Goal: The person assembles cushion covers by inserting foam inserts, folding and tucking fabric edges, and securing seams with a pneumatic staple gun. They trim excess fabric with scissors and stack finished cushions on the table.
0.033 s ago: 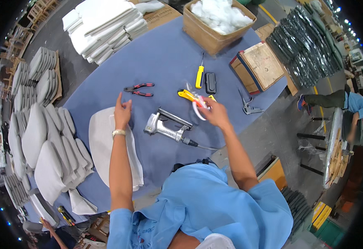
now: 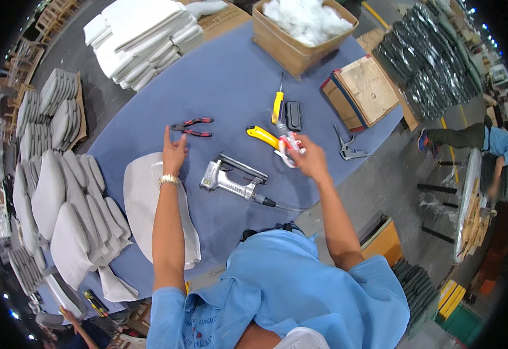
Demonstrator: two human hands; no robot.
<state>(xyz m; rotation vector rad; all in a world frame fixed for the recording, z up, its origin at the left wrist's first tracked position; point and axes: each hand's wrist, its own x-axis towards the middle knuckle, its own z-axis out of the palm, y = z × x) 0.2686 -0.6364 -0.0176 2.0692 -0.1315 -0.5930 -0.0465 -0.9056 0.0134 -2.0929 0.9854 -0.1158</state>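
Note:
My right hand [image 2: 310, 158] is closed around the red and white handles of a pair of scissors [image 2: 284, 152], its blades blurred. Beside them lies a yellow utility knife [image 2: 262, 137]. My left hand [image 2: 174, 154] has its fingers apart, the index finger stretched out towards red and black pliers [image 2: 192, 127]. Under my left forearm is a light grey, rounded fabric piece [image 2: 140, 198]. Between my hands rests a silver staple gun [image 2: 231, 178] with an air hose. Just beyond the scissors are a yellow screwdriver [image 2: 278, 107] and a small black case [image 2: 293, 116].
On the blue table [image 2: 219, 87] stand a carton of white stuffing [image 2: 289, 52] and a worn wooden box [image 2: 364, 87]. An air blow gun [image 2: 350, 150] lies near the right edge. Grey cushions [image 2: 68, 198] pile up at left, white pads [image 2: 143, 35] behind. A co-worker [image 2: 489, 145] is at right.
My right hand has shifted slightly right, and the scissors in it have turned, so their blades point more away from me. My left hand has hardly moved.

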